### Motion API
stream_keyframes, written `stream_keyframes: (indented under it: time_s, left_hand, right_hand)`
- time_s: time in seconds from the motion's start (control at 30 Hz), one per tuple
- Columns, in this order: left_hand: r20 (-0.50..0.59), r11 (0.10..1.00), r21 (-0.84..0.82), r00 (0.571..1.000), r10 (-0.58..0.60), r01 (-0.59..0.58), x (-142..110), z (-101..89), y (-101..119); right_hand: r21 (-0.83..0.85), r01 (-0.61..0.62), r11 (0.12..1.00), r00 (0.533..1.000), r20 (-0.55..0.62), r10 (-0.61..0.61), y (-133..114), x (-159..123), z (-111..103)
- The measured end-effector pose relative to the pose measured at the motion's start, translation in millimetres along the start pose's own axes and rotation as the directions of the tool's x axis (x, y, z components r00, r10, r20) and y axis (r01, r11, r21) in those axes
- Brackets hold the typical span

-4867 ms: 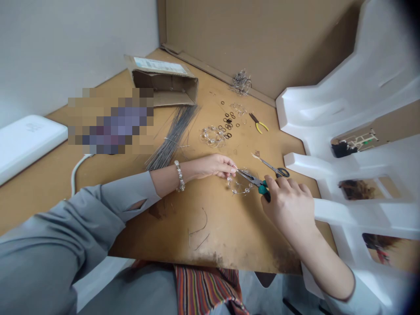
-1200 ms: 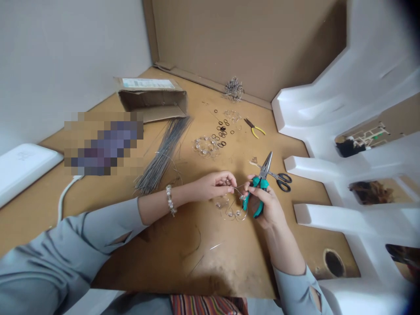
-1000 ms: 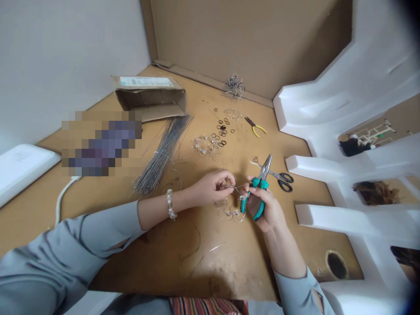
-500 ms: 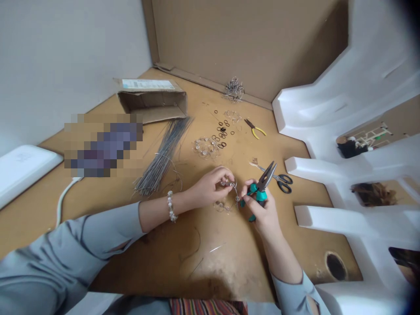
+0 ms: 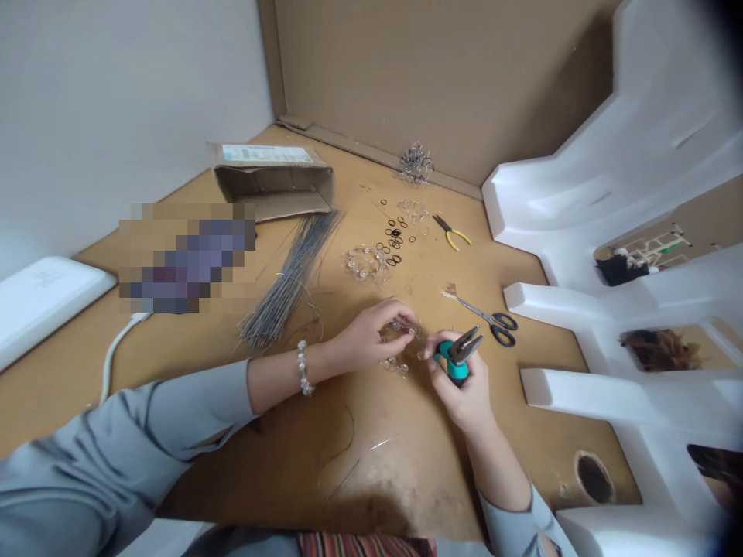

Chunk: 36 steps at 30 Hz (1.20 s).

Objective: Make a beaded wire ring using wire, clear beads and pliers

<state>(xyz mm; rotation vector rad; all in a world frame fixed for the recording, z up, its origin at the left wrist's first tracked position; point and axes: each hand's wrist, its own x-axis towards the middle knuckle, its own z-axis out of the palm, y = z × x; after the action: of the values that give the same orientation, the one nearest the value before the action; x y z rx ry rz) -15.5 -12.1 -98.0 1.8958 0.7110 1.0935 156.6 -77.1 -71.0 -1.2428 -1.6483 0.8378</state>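
My left hand [image 5: 383, 333] pinches a ring of thin wire with clear beads [image 5: 396, 365], which hangs below the fingers over the table. To its right, my right hand [image 5: 464, 379] holds pliers with teal grips [image 5: 458, 357] in the palm. Their metal jaws are parted and point up and away, apart from the wire. The thumb and forefinger of that hand are at the right side of the beaded ring; whether they pinch the wire is too small to tell. Beyond the hands lies another clear beaded wire ring [image 5: 365, 264].
Small dark rings [image 5: 395, 241], yellow-handled pliers [image 5: 450, 232] and black-handled scissors [image 5: 487, 319] lie further back. A bundle of grey wires [image 5: 290, 286] lies left, before an open cardboard box [image 5: 275, 201]. A wire tangle [image 5: 416, 164] sits by the cardboard panel. White moulded foam [image 5: 557, 298] borders the right.
The pliers in my right hand have tipped lower, with their jaws now turned more to the right. My left hand still pinches the beaded ring, shifted slightly.
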Motion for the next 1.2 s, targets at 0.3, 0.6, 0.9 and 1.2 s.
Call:
stream_keyframes:
  time_s: [0.3,0.6,0.9,1.2]
  left_hand:
    - [0.080,0.960,0.257,0.992,0.093,-0.111,-2,-1.7,1]
    - [0.237,0.835,0.513,0.968,0.088,-0.201,-2,-5.2,4]
    - [0.251,0.793,0.569,0.964,0.087,-0.220,-6,-2.7,-1]
    - [0.201,0.912,0.386,0.978,0.062,-0.137,-4,-1.3,1]
  right_hand:
    - [0.135,-0.067,0.989,0.998,0.017,0.066,0,1,3]
    - [0.159,-0.089,0.983,0.996,-0.007,0.091,6,0,6]
    - [0.039,-0.047,0.998,0.999,0.013,0.047,1,0,11]
    - [0.141,-0.085,0.986,0.996,-0.014,0.088,3,2,11]
